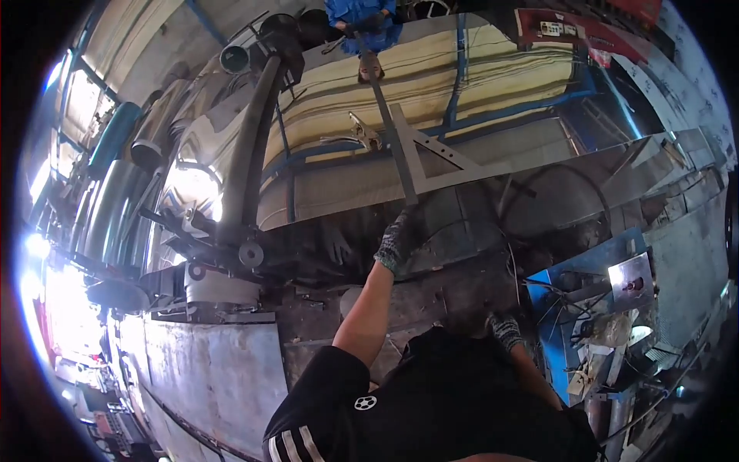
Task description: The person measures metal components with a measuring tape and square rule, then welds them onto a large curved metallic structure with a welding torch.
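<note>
Head view: left hand, gloved, arm stretched forward, fingers closed round the near end of a long flat strip. The strip's long axis runs straight away from the person, across a shiny sheet panel and past a triangular plate, to a co-worker's blue sleeves. Right hand is gloved, low by the torso and well apart from the strip; finger state cannot be told.
</note>
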The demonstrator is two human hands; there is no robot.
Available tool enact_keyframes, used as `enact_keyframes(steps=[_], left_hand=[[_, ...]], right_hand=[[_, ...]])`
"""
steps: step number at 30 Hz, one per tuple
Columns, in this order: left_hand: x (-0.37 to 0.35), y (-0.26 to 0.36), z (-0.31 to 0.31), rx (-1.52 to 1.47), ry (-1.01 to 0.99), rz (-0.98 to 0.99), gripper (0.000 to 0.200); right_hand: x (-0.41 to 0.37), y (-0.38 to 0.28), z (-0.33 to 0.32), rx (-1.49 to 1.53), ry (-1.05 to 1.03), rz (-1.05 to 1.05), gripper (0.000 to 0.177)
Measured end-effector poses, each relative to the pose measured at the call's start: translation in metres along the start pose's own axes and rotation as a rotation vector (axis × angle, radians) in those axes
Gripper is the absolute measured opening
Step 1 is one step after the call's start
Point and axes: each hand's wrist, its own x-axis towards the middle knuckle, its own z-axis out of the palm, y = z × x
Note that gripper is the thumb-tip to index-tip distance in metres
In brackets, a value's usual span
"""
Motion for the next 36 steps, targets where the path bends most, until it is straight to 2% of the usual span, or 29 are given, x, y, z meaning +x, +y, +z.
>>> enact_keyframes(steps=[1, 3, 5, 6, 7, 8, 9, 10, 12, 13, 14, 15, 16, 17, 18, 19, 20, 21, 23, 24, 26, 27, 28, 31, 33, 34, 35, 36], left_hand=[[0.005, 0.002, -0.001, 0.021, 0.001, 0.015, 0.036], [0.008, -0.01, 0.008, 0.037, 0.001, 0.037, 0.035], [0.006, -0.041, 0.036, 0.238, -0.077, 0.214, 0.031], [0.011, -0.03, 0.022, 0.233, -0.077, 0.219, 0.031], [0.013, -0.019, 0.008, 0.12, -0.095, 0.133, 0.029], [0.014, -0.011, -0.004, 0.009, -0.114, 0.045, 0.027], [0.014, -0.014, -0.004, 0.006, -0.113, 0.047, 0.027], [0.015, -0.017, -0.002, 0.003, -0.094, 0.044, 0.025], [0.011, -0.024, 0.012, -0.004, -0.08, 0.042, 0.024], [0.007, -0.03, 0.03, -0.614, 0.036, -0.158, 0.025], [0.006, -0.031, 0.039, -1.218, 0.16, -0.364, 0.026], [0.004, -0.037, 0.044, -1.22, 0.158, -0.37, 0.026], [0.004, -0.04, 0.043, -1.2, 0.074, -0.486, 0.027], [0.006, -0.041, 0.043, -1.174, -0.009, -0.599, 0.029], [0.005, -0.04, 0.043, -1.171, -0.009, -0.604, 0.029], [0.004, -0.031, 0.036, -1.12, 0.023, -0.529, 0.029], [0.005, -0.027, 0.034, -1.066, 0.055, -0.454, 0.03], [0.001, -0.04, 0.048, -1.06, 0.054, -0.459, 0.03], [-0.011, -0.079, 0.085, -0.948, -0.022, -0.538, 0.032], [-0.011, -0.078, 0.082, -0.942, -0.034, -0.559, 0.032], [-0.009, -0.073, 0.073, 0.077, -0.139, 0.014, 0.042], [-0.021, -0.08, 0.084, -0.501, -0.14, -0.126, 0.038], [-0.021, -0.078, 0.083, -0.514, -0.15, -0.175, 0.038], [0.004, -0.04, 0.053, -0.392, -0.124, -0.305, 0.028], [0.026, -0.008, 0.028, -1.498, 0.126, -1.195, 0.025], [0.028, -0.011, 0.033, -1.502, 0.151, -1.213, 0.025], [0.025, -0.013, 0.038, -1.304, 0.176, -0.973, 0.025], [0.022, -0.012, 0.04, -1.096, 0.187, -0.744, 0.025]], right_hand=[[0.001, 0.001, 0.006, -0.006, 0.005, 0.007, 0.041], [0.008, 0.025, 0.055, 0.154, 0.167, 0.09, 0.029], [0.007, 0.033, 0.06, 0.217, 0.139, 0.137, 0.027], [0.005, 0.031, 0.059, 0.282, 0.103, 0.177, 0.025], [-0.002, 0.03, 0.06, 0.282, 0.103, 0.183, 0.025], [-0.012, 0.025, 0.053, 0.101, 0.18, 0.046, 0.027], [-0.017, 0.023, 0.048, -0.082, 0.257, -0.092, 0.03], [-0.018, 0.019, 0.043, -0.085, 0.26, -0.09, 0.03], [-0.023, 0.012, 0.041, 0.113, 0.241, 0.05, 0.04], [-0.023, -0.001, 0.019, 0.11, 0.239, 0.054, 0.04], [-0.023, -0.041, -0.042, 0.315, 0.183, 0.215, 0.042], [-0.023, -0.062, -0.075, 0.52, 0.121, 0.378, 0.044], [-0.016, -0.047, -0.054, 0.521, 0.114, 0.383, 0.044], [-0.002, -0.031, -0.033, 0.557, 0.27, 0.114, 0.04], [0.008, -0.016, -0.015, 0.586, 0.424, -0.16, 0.041], [0.013, -0.022, -0.026, 0.589, 0.421, -0.163, 0.041], [0.018, -0.038, -0.053, 0.465, 0.254, 0.027, 0.041], [0.024, -0.054, -0.086, 0.338, 0.084, 0.213, 0.042], [0.038, -0.065, -0.135, 0.291, 0.04, 0.188, 0.043], [0.044, -0.064, -0.148, 0.239, -0.008, 0.167, 0.044], [0.065, -0.046, -0.136, 0.147, 0.172, -0.068, 0.04], [0.083, -0.03, -0.117, 0.327, 0.148, -0.005, 0.037], [0.107, -0.012, -0.097, 0.498, 0.124, 0.062, 0.035], [0.161, 0.024, -0.087, 0.256, 0.105, -0.069, 0.032], [0.171, 0.033, -0.1, 0.222, 0.106, -0.151, 0.034], [0.177, 0.035, -0.116, 0.15, 0.162, -0.288, 0.035], [0.181, 0.034, -0.13, 0.083, 0.216, -0.425, 0.036], [0.185, 0.032, -0.139, 0.083, 0.192, -0.436, 0.036]])
